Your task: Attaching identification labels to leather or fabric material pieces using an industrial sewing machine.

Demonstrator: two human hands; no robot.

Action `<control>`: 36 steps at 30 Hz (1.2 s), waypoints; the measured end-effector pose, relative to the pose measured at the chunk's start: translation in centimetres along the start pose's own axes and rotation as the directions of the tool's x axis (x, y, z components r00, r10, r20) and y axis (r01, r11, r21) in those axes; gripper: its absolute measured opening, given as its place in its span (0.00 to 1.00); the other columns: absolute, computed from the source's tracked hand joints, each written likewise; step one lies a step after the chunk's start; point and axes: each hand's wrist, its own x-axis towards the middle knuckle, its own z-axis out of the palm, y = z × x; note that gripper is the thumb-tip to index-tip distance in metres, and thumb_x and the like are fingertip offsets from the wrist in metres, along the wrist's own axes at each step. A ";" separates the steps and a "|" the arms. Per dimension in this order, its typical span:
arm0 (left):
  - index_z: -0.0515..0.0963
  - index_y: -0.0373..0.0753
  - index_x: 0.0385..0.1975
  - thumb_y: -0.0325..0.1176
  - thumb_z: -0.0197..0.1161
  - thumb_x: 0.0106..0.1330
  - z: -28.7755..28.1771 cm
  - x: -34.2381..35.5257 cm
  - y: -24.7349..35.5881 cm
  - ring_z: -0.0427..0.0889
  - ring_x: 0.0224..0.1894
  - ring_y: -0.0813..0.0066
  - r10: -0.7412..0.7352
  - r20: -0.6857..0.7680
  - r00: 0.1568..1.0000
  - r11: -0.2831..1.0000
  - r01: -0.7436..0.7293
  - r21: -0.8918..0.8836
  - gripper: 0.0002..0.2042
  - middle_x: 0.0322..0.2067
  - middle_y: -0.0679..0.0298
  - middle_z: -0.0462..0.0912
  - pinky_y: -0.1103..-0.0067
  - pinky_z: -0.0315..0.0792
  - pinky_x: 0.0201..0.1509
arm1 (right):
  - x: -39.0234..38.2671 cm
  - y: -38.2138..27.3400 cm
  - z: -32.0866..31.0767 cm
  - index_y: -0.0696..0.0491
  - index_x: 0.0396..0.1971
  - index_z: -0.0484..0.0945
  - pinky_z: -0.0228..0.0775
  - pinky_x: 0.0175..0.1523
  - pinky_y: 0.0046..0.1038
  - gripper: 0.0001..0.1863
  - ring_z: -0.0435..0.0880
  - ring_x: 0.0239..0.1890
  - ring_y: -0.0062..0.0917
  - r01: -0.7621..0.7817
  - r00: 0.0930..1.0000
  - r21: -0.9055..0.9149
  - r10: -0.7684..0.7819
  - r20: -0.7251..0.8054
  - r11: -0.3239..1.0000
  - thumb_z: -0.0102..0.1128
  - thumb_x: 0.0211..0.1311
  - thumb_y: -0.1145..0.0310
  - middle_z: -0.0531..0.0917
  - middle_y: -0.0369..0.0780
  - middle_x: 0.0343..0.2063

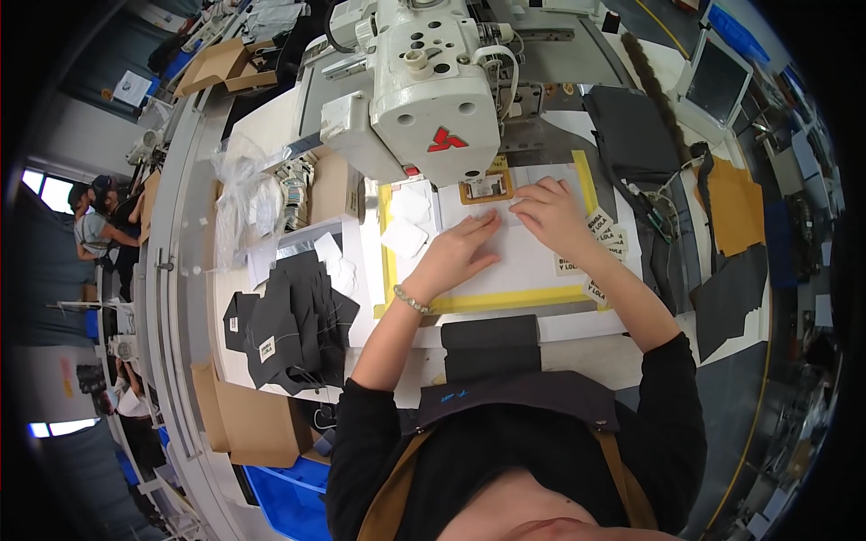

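Over the white work sheet, my left hand lies with its fingers stretched out and the thumb apart, holding nothing that I can see. To its right, my right hand has its fingers bent and its fingertips together beside the yellow-brown clamp frame; what they pinch, if anything, is too small to name. The frame sits under the head of a white sewing machine. Printed cream labels lie fanned beside my right forearm. Small white pieces lie to the left of my left hand.
Yellow tape borders the sheet. At left are a stack of dark fabric pieces, a cardboard box of label bundles and clear plastic. Dark fabric lies at the front edge; a folded black piece is at right.
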 end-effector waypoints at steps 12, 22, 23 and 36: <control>0.69 0.35 0.60 0.42 0.64 0.62 -0.5 0.8 -2.3 0.71 0.62 0.52 0.133 0.089 0.987 0.938 -0.154 0.309 0.29 0.61 0.53 0.71 0.64 0.63 0.69 | -2.0 -1.6 -0.2 0.51 0.60 0.73 0.60 0.58 0.37 0.29 0.70 0.56 0.26 0.215 0.936 -0.210 -0.140 0.323 0.954 0.60 0.62 0.53 0.73 0.34 0.61; 0.78 0.38 0.46 0.40 0.67 0.58 -1.3 0.0 1.2 0.81 0.49 0.58 -0.099 -0.055 0.994 0.922 0.112 0.371 0.18 0.45 0.57 0.82 0.68 0.73 0.55 | -1.8 -3.6 2.2 0.55 0.63 0.68 0.56 0.57 0.40 0.33 0.67 0.59 0.29 0.056 0.978 -0.285 0.004 0.208 0.957 0.59 0.62 0.52 0.72 0.37 0.62; 0.78 0.38 0.46 0.40 0.67 0.58 -1.3 0.0 1.6 0.81 0.49 0.58 -0.099 -0.056 0.993 0.922 0.113 0.370 0.18 0.45 0.57 0.82 0.68 0.73 0.55 | -1.8 -3.9 2.4 0.55 0.63 0.68 0.55 0.58 0.41 0.33 0.67 0.59 0.29 0.028 0.979 -0.300 0.035 0.202 0.953 0.59 0.62 0.53 0.72 0.37 0.62; 0.75 0.37 0.47 0.45 0.66 0.58 -0.1 1.6 1.1 0.75 0.51 0.64 0.094 -0.237 0.967 0.904 0.017 0.428 0.22 0.48 0.57 0.79 0.68 0.64 0.53 | -1.5 -5.0 3.6 0.55 0.57 0.72 0.56 0.56 0.37 0.30 0.68 0.57 0.26 -0.052 0.986 -0.311 0.098 0.134 0.949 0.60 0.56 0.55 0.74 0.37 0.58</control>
